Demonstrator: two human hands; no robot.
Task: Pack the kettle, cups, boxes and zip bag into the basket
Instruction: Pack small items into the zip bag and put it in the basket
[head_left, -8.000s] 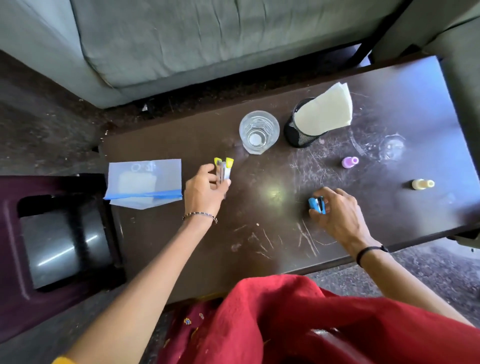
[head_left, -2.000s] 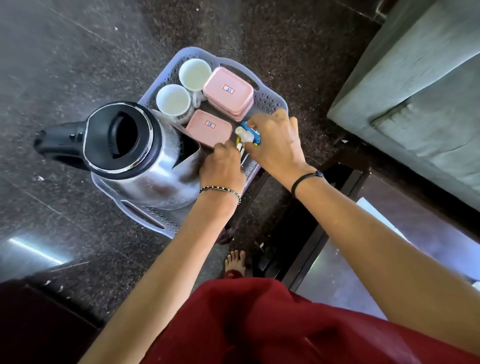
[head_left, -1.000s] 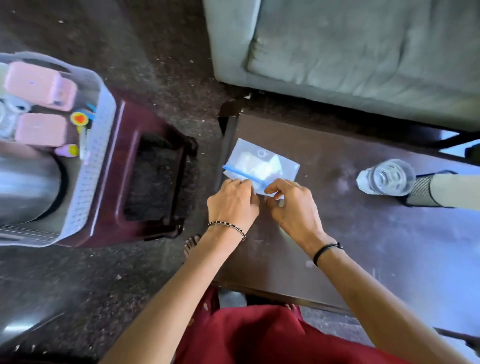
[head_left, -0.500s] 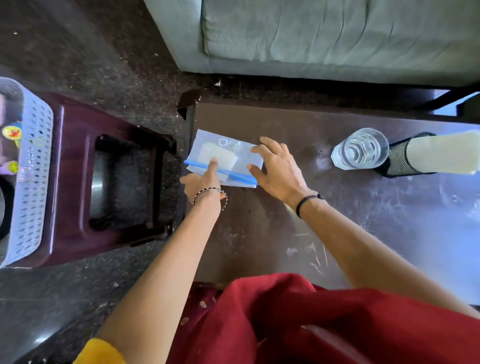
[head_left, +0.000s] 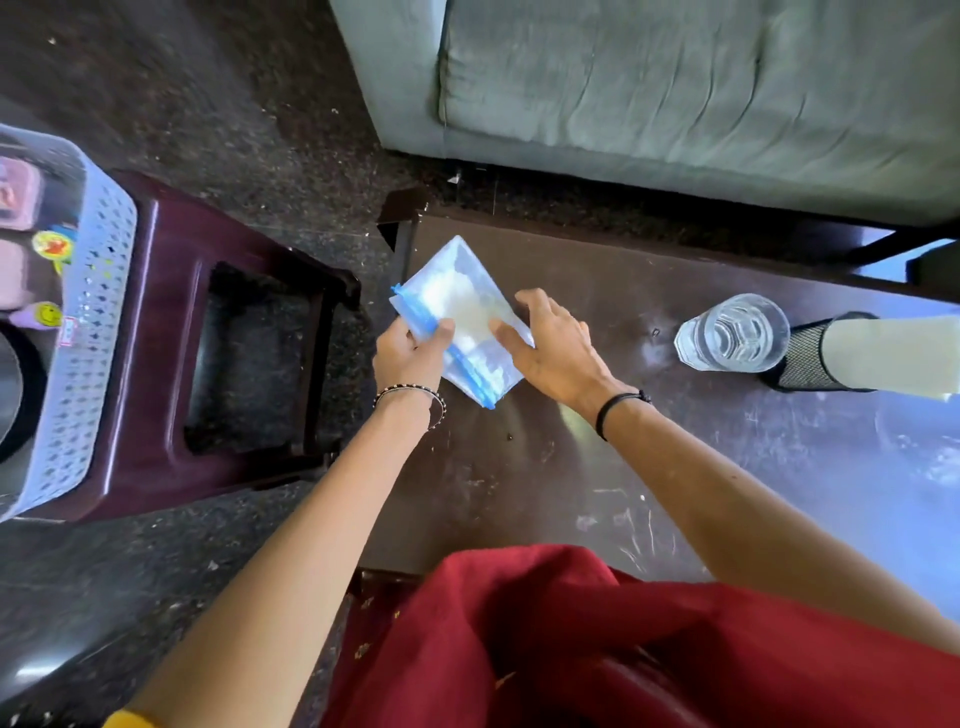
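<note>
A clear zip bag (head_left: 457, 306) with a blue zip strip and something white inside is lifted at the left end of the dark table (head_left: 675, 467). My left hand (head_left: 410, 353) pinches its zip edge. The thumb and fingers of my right hand (head_left: 556, 348) hold its right side. At the far left, the pale lilac perforated basket (head_left: 88, 332) stands on a maroon plastic stool (head_left: 171, 374). Inside it I see pink boxes (head_left: 15, 197), small sticker-topped items (head_left: 49, 244) and part of the steel kettle (head_left: 10, 395). The cups are out of view.
On the table's right stand a glass of water (head_left: 732, 338) and a black mesh holder (head_left: 805, 364) with white paper in it. A grey-green sofa (head_left: 675, 88) runs along the far side. Dark speckled floor lies between the stool and the table.
The zip bag lay flat on the table half a second ago; now both hands have raised and turned it, zip edge toward me. The view swung left, showing more of the basket.
</note>
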